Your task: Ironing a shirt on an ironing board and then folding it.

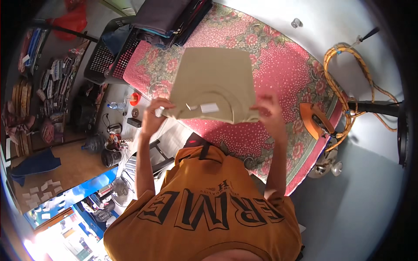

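A folded khaki T-shirt (214, 75) is in front of me above the floral-patterned cloth (277, 75), its collar end towards my body. A white label (209, 108) shows inside the neckline, with a smaller white tag (191, 107) beside it. My left hand (156, 114) pinches the shirt's near left corner between thumb and fingers. At the near right corner my right hand (268, 109) holds the fabric, its fingers slightly blurred. The near edge of the shirt sags a little between both hands.
An orange clothes iron (314, 120) stands at the cloth's right side, beside a coiled orange hose or cord (329, 65) hanging on the wall. Folded dark garments (160, 18) are stacked at the far left, next to a black perforated basket (98, 62). A standing fan (121, 191) is at lower left.
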